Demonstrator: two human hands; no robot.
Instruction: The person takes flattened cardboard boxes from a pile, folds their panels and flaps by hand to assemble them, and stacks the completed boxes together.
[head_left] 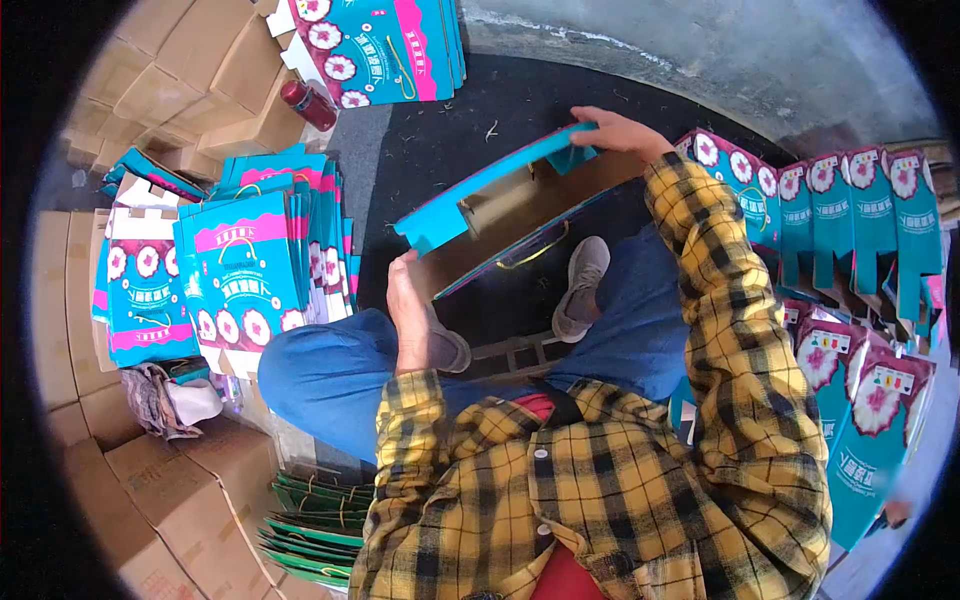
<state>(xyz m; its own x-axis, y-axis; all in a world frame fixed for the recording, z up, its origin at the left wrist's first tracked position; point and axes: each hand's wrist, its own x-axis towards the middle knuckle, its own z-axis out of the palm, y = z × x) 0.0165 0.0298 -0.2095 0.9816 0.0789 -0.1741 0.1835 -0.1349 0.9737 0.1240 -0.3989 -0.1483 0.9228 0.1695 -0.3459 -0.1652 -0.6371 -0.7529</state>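
Note:
A teal cardboard gift box (pixel 540 195) with a brown inside is held tilted above the dark floor mat. Its open side faces up, a teal flap stands along the far edge, and a yellow cord handle hangs on the near side. My left hand (pixel 406 305) is pressed along the box's left end, fingers fairly straight, supporting it. At the far right end my right hand (pixel 618 138) grips the box, fingers over its upper edge and thumb side hidden. The box is held between both hands.
Flat printed cartons (pixel 245 265) are piled at left, with more (pixel 385 50) at the far wall. Assembled boxes (pixel 855 205) stand in rows at right. Brown shipping cartons (pixel 185 75) line the left side. A red bottle (pixel 308 105) and green corded stacks (pixel 315 525) are also around.

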